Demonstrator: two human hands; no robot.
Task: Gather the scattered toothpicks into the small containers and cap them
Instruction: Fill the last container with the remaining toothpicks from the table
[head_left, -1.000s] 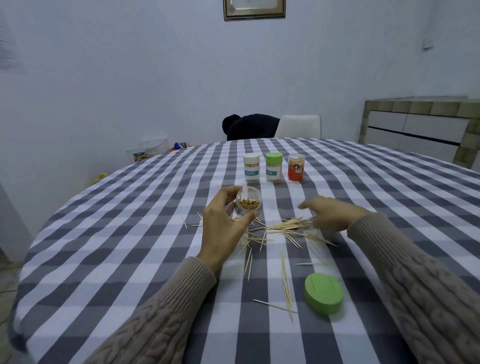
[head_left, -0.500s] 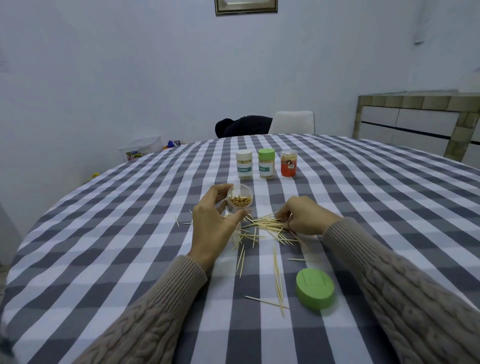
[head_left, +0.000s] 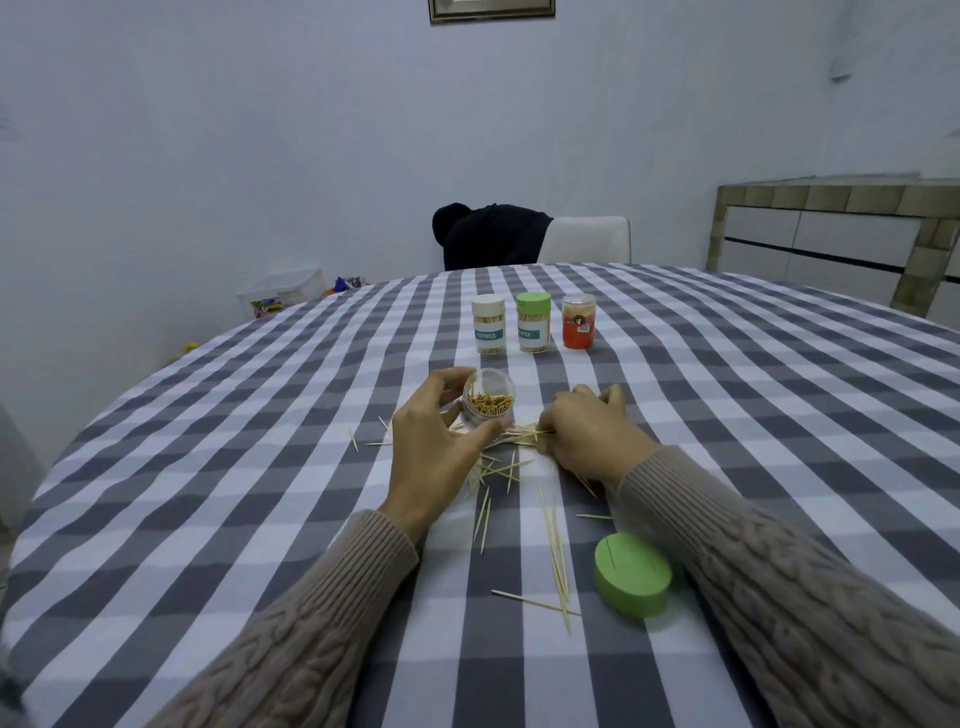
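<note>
My left hand (head_left: 431, 452) holds a small clear container (head_left: 488, 400), tilted so its open mouth faces me, with toothpicks inside. Just right of it, my right hand (head_left: 587, 431) has its fingers curled down over a bundle of toothpicks (head_left: 519, 434) on the cloth. Several loose toothpicks (head_left: 553, 545) lie scattered in front of both hands. A green cap (head_left: 631, 574) lies flat near my right forearm.
Three capped containers stand in a row further back: a white-lidded one (head_left: 489, 331), a green-lidded one (head_left: 533, 329) and an orange one (head_left: 578, 328). The round table carries a grey-and-white checked cloth (head_left: 208, 467). A chair with dark clothing (head_left: 491, 236) stands behind it.
My right hand has slid left toward the container, raking toothpicks into a bundle and closing over them. The left hand keeps holding the container in nearly the same spot.
</note>
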